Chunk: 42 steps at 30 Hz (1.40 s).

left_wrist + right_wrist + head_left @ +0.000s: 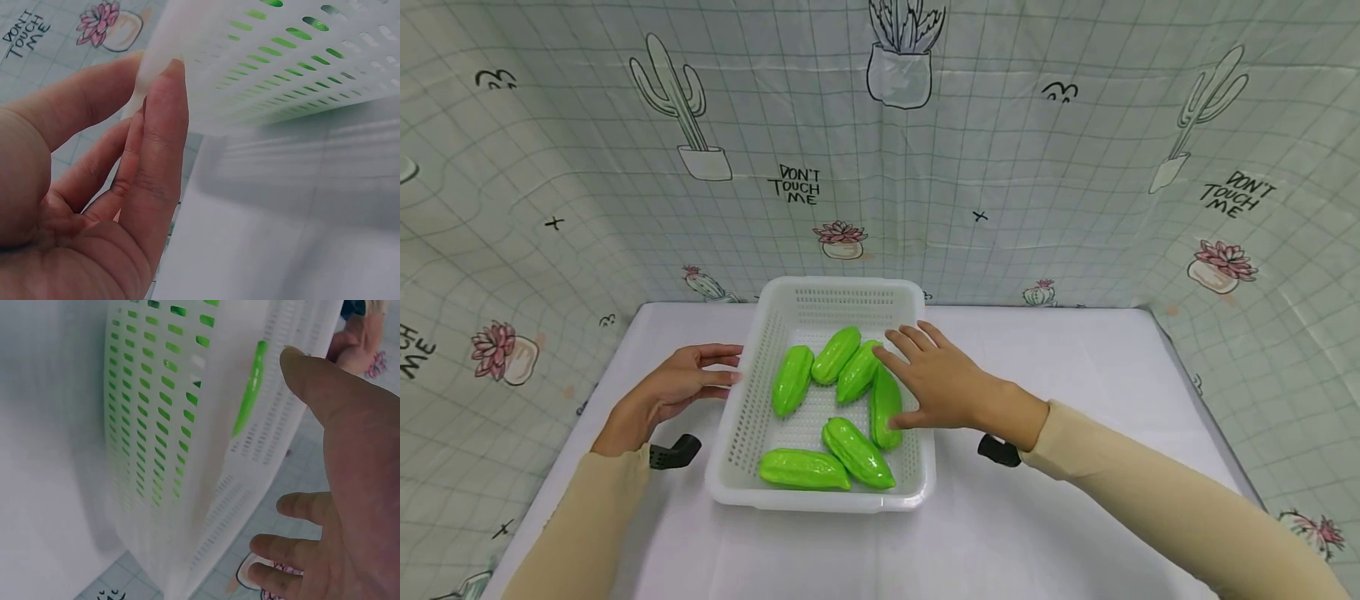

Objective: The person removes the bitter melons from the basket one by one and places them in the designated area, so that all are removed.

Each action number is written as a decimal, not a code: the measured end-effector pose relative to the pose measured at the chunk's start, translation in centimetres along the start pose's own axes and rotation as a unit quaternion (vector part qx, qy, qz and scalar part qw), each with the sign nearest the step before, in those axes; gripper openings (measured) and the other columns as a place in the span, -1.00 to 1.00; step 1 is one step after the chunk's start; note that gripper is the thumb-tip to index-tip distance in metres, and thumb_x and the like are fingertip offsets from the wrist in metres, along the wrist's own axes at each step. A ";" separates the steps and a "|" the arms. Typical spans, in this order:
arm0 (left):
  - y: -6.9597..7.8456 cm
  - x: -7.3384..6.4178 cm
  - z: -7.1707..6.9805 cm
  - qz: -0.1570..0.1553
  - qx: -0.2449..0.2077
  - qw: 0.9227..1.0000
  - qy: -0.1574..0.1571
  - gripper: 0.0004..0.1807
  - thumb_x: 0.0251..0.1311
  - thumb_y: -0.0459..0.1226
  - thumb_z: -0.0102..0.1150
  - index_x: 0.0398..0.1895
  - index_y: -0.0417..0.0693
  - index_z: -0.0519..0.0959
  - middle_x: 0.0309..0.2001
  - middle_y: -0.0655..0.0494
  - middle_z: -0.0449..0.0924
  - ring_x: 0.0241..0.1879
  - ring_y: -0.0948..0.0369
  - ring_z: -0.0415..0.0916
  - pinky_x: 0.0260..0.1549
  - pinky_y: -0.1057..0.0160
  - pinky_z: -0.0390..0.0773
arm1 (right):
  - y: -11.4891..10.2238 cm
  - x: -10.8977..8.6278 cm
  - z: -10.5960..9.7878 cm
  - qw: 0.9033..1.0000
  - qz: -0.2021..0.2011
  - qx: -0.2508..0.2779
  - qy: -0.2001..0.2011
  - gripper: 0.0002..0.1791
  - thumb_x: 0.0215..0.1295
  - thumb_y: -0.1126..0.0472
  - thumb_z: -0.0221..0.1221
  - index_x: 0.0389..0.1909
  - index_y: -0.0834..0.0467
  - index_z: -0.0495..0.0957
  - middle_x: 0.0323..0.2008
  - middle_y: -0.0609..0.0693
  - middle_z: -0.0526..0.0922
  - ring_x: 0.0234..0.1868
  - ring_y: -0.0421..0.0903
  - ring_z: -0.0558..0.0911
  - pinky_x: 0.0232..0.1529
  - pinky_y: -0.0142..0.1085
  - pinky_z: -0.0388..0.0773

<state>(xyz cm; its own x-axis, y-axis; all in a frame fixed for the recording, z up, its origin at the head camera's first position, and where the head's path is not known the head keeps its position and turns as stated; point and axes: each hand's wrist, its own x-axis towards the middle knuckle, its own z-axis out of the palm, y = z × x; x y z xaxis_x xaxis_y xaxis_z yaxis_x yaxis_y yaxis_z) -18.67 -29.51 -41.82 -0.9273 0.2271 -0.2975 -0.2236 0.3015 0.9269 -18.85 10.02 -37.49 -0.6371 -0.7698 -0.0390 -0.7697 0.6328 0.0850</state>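
A white perforated plastic basket (pixel 820 498) rests on the table in the head view. Several glossy, bright green, elongated pieces of ridged produce (pixel 792 381) lie inside it; their exact kind is unclear. My left hand (pixel 681 385) is at the basket's left side, its extended fingertips at the outer edge of the rim. The left wrist view shows the thumb and fingers (pixel 164 137) against that rim. Above the right rim hovers my right hand (pixel 943 375), fingers spread and holding nothing. In the right wrist view its thumb (pixel 312 381) stands apart from the other fingers.
A white cloth covers the table (pixel 1045 358). Behind it and at both sides hangs a grid-patterned curtain (pixel 1000 150) printed with cacti and lettering. A black wrist-worn device (pixel 676 452) sits on the left wrist, another (pixel 998 450) on the right.
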 end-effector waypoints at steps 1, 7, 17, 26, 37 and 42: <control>0.0 0.0 0.0 0.001 -0.001 1.000 -0.001 -0.21 0.44 -0.38 0.30 0.59 -0.45 0.14 0.39 -0.33 0.33 -0.08 0.35 0.66 -0.04 0.30 0.73 | -0.1 0.1 0.1 1.000 -0.002 -0.002 -0.006 0.14 0.22 -0.44 0.37 0.61 0.20 0.25 0.56 0.30 0.27 0.58 0.28 0.25 0.64 0.18 0.02; -0.1 0.1 0.1 0.001 -0.011 1.000 0.000 -0.22 0.44 -0.39 0.29 0.60 -0.44 0.14 0.31 -0.20 0.43 -0.08 0.35 0.66 -0.04 0.31 0.73 | -0.4 1.0 0.8 0.999 -0.001 -0.014 -0.035 0.15 0.22 -0.46 0.35 0.62 0.18 0.24 0.56 0.28 0.28 0.58 0.25 0.26 0.64 0.15 0.04; 0.0 0.0 0.3 -0.004 -0.014 1.000 0.003 -0.22 0.44 -0.40 0.29 0.59 -0.44 0.15 0.27 -0.17 0.44 -0.08 0.34 0.65 -0.04 0.31 0.73 | -1.1 1.9 1.4 0.996 0.001 -0.023 -0.084 0.16 0.18 -0.49 0.36 0.60 0.16 0.29 0.51 0.24 0.37 0.55 0.21 0.33 0.63 0.13 0.09; 0.0 0.1 0.2 -0.007 -0.012 1.000 0.005 -0.22 0.44 -0.39 0.30 0.60 -0.42 0.16 0.28 -0.15 0.45 -0.08 0.34 0.66 -0.04 0.30 0.73 | -1.8 2.4 1.7 0.990 0.002 -0.044 -0.133 0.17 0.16 -0.53 0.34 0.60 0.13 0.29 0.45 0.22 0.44 0.50 0.17 0.40 0.63 0.09 0.10; -0.1 -0.1 0.2 -0.007 -0.014 1.000 0.007 -0.22 0.44 -0.39 0.29 0.60 -0.43 0.15 0.30 -0.20 0.43 -0.09 0.34 0.66 -0.04 0.30 0.73 | -2.8 3.9 1.5 0.977 0.034 -0.051 -0.204 0.19 0.11 -0.55 0.36 0.59 0.11 0.32 0.40 0.23 0.52 0.45 0.15 0.48 0.62 0.06 0.16; -0.1 0.0 0.2 -0.007 -0.018 1.000 0.005 -0.23 0.44 -0.40 0.28 0.60 -0.43 0.15 0.26 -0.13 0.46 -0.08 0.34 0.65 -0.04 0.31 0.73 | -3.2 4.5 2.2 0.967 0.054 -0.066 -0.241 0.22 0.09 -0.58 0.35 0.62 0.07 0.27 0.46 0.21 0.47 0.51 0.13 0.42 0.63 0.03 0.14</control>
<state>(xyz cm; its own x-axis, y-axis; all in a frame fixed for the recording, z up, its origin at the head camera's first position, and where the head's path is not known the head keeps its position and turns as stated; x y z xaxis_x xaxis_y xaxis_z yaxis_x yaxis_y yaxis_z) -18.56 -29.39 -41.96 -0.9271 0.2129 -0.3086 -0.2475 0.2707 0.9303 -19.35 4.67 -40.16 -0.6825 -0.5516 -0.4796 -0.7064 0.6662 0.2391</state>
